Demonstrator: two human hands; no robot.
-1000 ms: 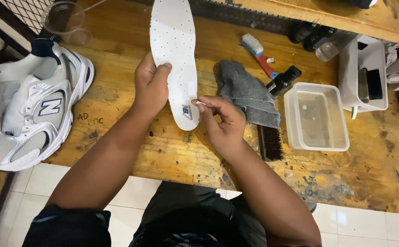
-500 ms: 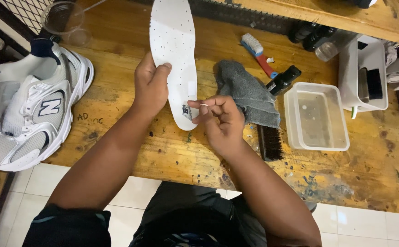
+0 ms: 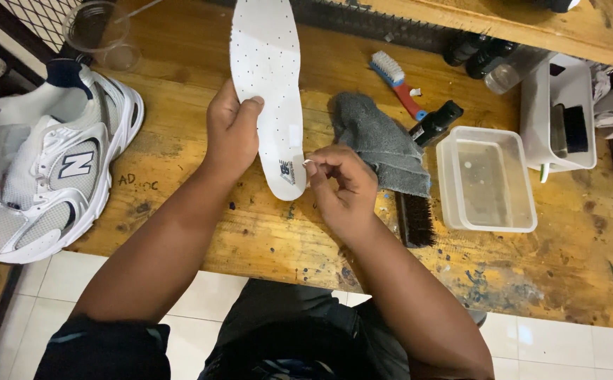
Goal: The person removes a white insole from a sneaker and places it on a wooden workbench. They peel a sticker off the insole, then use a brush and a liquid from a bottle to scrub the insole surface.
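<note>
Over the worktop [image 3: 180,232], my left hand [image 3: 232,134] grips the white insole [image 3: 267,77]; right fingers [image 3: 320,163] pinch its heel edge. Tugging hard could tear it.

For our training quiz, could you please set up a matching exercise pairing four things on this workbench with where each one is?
Things:
1. white insole
2. grey cloth
3. clear plastic tub
4. white sneaker

Places:
a. at the bench's left edge
b. gripped by the left hand
c. right of the black bristle brush
d. just beyond the right hand

Pairs: 1-b, 2-d, 3-c, 4-a
</note>
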